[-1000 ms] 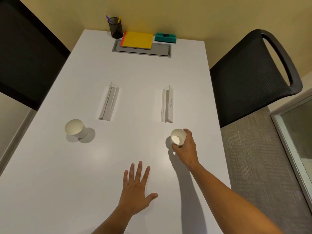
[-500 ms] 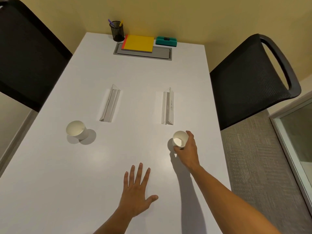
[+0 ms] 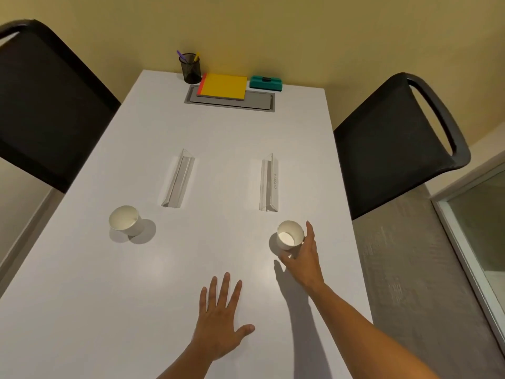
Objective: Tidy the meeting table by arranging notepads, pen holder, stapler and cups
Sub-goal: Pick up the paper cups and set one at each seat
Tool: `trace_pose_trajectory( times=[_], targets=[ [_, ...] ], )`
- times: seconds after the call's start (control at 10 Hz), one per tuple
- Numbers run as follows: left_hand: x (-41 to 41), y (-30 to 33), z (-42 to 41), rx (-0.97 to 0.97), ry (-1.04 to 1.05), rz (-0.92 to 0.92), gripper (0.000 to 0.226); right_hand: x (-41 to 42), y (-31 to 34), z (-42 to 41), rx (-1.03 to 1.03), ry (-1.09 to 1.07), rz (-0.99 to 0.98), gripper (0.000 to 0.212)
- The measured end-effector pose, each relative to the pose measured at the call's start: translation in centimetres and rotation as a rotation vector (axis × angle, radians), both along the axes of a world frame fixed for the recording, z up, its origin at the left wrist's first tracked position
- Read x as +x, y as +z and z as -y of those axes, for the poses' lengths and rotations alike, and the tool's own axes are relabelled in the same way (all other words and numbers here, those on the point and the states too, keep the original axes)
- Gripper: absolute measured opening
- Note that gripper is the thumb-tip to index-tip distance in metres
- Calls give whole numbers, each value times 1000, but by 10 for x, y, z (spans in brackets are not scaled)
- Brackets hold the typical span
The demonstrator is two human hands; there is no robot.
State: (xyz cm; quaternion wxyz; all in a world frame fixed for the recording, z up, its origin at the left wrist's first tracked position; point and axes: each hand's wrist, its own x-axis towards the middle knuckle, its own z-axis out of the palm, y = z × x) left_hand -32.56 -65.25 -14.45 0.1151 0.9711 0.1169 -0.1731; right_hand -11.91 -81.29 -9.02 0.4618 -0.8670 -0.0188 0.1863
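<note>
On the white table (image 3: 224, 132), my right hand (image 3: 303, 255) wraps its fingers and thumb around a white paper cup (image 3: 289, 238) standing near the right edge. My left hand (image 3: 220, 315) lies flat on the tabletop, fingers spread, holding nothing. A second white paper cup (image 3: 125, 220) stands at the left. At the far end are a black mesh pen holder (image 3: 190, 68) with pens, a yellow notepad (image 3: 222, 86) stacked on a red one, and a teal stapler (image 3: 265, 83).
Two clear triangular name stands (image 3: 179, 181) (image 3: 269, 183) lie along the table's middle. A grey cable hatch (image 3: 258, 103) sits under the notepads. Black chairs stand at the left (image 3: 46, 110) and right (image 3: 393, 138). A glass panel (image 3: 481, 214) is at the far right.
My right hand has kept hold of the cup and stayed near the right name stand's near end. The view tilted slightly upward. My left hand has stayed flat.
</note>
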Motion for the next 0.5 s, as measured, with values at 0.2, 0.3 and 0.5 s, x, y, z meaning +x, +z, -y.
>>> trace_pose_trajectory(
  times=[0.2,0.3,0.5],
  targets=[
    [3,3,0,49,0,35,102,-14,0,8,-50,45,-7,116],
    [3,4,0,45,-3,44,102,-18,2,8,-54,47,-13,116],
    [5,1,-2,85,-23,129,102,-26,2,11,-50,55,-43,118]
  ],
)
